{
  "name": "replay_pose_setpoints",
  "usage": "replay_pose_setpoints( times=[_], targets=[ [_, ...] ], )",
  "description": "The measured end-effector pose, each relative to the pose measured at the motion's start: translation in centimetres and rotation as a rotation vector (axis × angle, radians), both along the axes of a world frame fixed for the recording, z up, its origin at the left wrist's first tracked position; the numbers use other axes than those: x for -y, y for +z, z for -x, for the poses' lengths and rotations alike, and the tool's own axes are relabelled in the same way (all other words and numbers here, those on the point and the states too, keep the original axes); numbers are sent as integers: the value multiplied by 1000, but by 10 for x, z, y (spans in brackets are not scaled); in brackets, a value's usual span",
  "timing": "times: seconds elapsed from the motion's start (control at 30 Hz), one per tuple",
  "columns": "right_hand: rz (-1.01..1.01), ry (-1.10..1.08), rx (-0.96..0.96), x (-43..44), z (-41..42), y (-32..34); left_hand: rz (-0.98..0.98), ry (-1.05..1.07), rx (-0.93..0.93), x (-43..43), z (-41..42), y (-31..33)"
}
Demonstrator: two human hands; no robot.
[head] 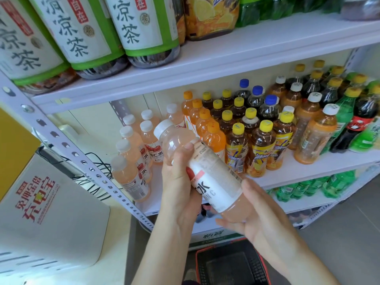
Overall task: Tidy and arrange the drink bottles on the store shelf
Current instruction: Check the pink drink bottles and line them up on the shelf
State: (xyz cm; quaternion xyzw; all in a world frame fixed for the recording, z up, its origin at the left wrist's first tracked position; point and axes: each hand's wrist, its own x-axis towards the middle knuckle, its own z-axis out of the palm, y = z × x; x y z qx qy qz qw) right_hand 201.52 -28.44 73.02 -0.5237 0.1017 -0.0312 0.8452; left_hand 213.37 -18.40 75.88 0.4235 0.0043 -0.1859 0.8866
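Observation:
I hold a pink drink bottle (pixel 207 171) with a white cap and white label, tilted with its cap up and to the left, in front of the middle shelf (pixel 308 171). My left hand (pixel 178 182) grips its upper body, thumb on the shoulder. My right hand (pixel 253 214) cups and holds its base from below. Several matching pink bottles (pixel 133 161) stand at the shelf's left end, with a bare strip of shelf behind my hands. To the right stand orange bottles (pixel 205 124) and yellow-capped tea bottles (pixel 261 147).
Large green-labelled tea bottles (pixel 82 38) fill the top shelf. Blue-capped, cola and green bottles (pixel 345 120) crowd the right side. A white power-bank cabinet (pixel 51 212) stands at the left beside the perforated upright (pixel 67 145). A red-rimmed basket (pixel 232 264) sits on the floor below.

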Motion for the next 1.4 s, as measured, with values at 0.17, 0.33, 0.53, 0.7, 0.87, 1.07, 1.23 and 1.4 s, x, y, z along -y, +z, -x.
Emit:
replay_pose_setpoints(
  times=[0.17, 0.33, 0.53, 0.7, 0.87, 1.07, 1.23, 1.4],
  targets=[
    [-27, 35, -28, -4, -7, 2, -51, -120, 14, -9, -7, 4],
    [659, -343, 103, -8, 4, -13, -383, -7, 225, -23, -21, 9],
    [1070, -484, 337, -11, -3, -24, -316, 6, 176, -28, -25, 6],
    [931, -297, 155, -4, -4, -25, -266, 38, 239, -29, -27, 4],
    [184, 138, 6, 7, -8, -22, -228, 39, 307, -31, -29, 7],
    [397, 31, 12, -1, -10, -31, -321, -11, 238, -37, -35, 14],
    [399, 14, 25, -3, -13, -38, -652, -44, 480, -52, -40, 25],
    [479, 29, 21, -4, -17, -42, -926, -146, 672, -78, -58, 38]
  ],
)
